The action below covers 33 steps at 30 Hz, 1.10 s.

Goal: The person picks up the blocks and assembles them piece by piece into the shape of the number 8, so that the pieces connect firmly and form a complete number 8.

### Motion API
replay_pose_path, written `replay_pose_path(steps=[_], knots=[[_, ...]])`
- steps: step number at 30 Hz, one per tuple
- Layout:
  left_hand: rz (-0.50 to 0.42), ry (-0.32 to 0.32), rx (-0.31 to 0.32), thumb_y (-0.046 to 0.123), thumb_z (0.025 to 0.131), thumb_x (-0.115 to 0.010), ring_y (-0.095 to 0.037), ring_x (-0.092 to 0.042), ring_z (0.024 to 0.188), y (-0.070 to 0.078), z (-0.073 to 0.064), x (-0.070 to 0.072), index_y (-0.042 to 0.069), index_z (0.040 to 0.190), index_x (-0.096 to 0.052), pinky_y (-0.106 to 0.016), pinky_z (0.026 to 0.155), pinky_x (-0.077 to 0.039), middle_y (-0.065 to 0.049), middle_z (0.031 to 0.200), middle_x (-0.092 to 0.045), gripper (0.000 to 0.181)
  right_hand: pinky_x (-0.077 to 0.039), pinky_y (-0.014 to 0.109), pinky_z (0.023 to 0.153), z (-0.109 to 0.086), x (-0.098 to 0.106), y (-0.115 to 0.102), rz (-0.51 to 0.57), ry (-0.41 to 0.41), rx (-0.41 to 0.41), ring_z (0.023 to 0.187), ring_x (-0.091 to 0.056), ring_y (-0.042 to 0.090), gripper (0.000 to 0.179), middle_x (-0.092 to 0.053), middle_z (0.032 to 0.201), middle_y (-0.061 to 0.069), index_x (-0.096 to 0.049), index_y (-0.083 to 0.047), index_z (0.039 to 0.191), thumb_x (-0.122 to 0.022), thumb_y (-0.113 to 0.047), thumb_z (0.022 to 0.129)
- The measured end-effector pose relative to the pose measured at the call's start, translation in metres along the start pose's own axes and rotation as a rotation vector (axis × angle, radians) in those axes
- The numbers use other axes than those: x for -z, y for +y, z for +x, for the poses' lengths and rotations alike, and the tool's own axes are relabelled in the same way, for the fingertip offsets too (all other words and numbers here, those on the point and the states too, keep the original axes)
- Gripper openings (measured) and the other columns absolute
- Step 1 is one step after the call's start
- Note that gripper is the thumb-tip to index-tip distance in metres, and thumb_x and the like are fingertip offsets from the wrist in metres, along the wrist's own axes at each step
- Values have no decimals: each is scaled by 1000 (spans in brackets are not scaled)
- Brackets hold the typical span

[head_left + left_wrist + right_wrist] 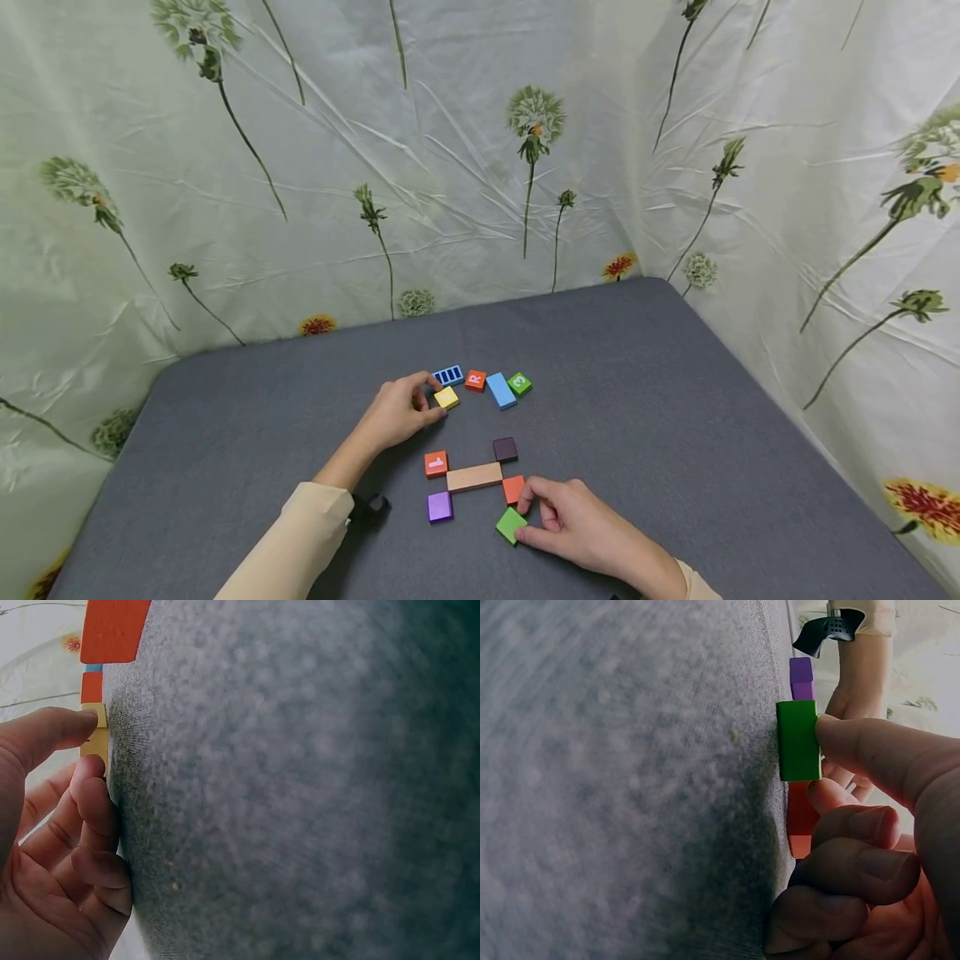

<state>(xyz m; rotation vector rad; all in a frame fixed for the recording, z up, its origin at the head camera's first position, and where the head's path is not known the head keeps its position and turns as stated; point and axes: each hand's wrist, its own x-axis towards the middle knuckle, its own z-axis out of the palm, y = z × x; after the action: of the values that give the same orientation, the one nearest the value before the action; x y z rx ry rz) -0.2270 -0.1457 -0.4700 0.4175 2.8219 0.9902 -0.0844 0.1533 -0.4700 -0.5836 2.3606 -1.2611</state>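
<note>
My left hand [401, 410] pinches a yellow block [447, 397] between thumb and index finger; the left wrist view shows the same block [95, 741] at the fingertips. Just behind it lies a blue block with dark bars [448, 376]. My right hand [581, 525] holds a green block [512, 526] by thumb and index finger, its other fingers curled. That block [799, 740] stands out in the right wrist view. Beside the index finger is an orange block [513, 490], at one end of a tan plank [475, 477]. How firmly the right fingers grip is hard to see.
Around the plank lie a purple block [440, 507], an orange numbered block [436, 464] and a dark block [506, 449]. Farther back are a red R block [476, 380], a blue block [501, 391] and a green numbered block [520, 383]. A floral curtain [465, 167] borders the grey table [637, 375].
</note>
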Motion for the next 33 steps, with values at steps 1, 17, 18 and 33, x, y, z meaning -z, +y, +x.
replay_pose_path(steps=[1, 17, 18, 33], knots=[[3, 1, 4, 21, 94, -85, -11, -51, 62, 0, 0, 0, 15, 117, -72, -30, 60, -39, 3, 73, -62, 27, -32, 17, 53, 0, 0, 0, 0, -1, -1, 53, -39, -4, 20, -46, 64, -14, -66, -22, 102, -82, -32, 96], [-5, 57, 76, 19, 91, -85, -10, -49, 61, -1, -18, 3, 10, 111, -74, -26, 59, -36, 4, 70, -59, 24, -31, 18, 52, 0, -1, -1, -5, -2, -30, 52, -38, -3, 20, -45, 63, -14, -66, -23, 102, -83, -32, 95], [-12, 61, 75, 19, 91, -85, -9, -49, 61, -1, -21, 4, 10, 111, -74, -26, 59, -36, 4, 70, -59, 24, -31, 18, 52, 0, -1, -1, -4, -2, -30, 52, -38, -3, 20, -45, 63, -14, -66, -23, 102, -83, -32, 95], [-87, 88, 88, 16, 89, -86, -7, -48, 58, 10, -74, 15, 11, 111, -74, -23, 53, -36, 6, 68, -58, 25, -31, 18, 52, 1, -1, -1, -13, -1, -26, 52, -38, -3, 20, -45, 62, -13, -66, -23, 102, -82, -32, 96]])
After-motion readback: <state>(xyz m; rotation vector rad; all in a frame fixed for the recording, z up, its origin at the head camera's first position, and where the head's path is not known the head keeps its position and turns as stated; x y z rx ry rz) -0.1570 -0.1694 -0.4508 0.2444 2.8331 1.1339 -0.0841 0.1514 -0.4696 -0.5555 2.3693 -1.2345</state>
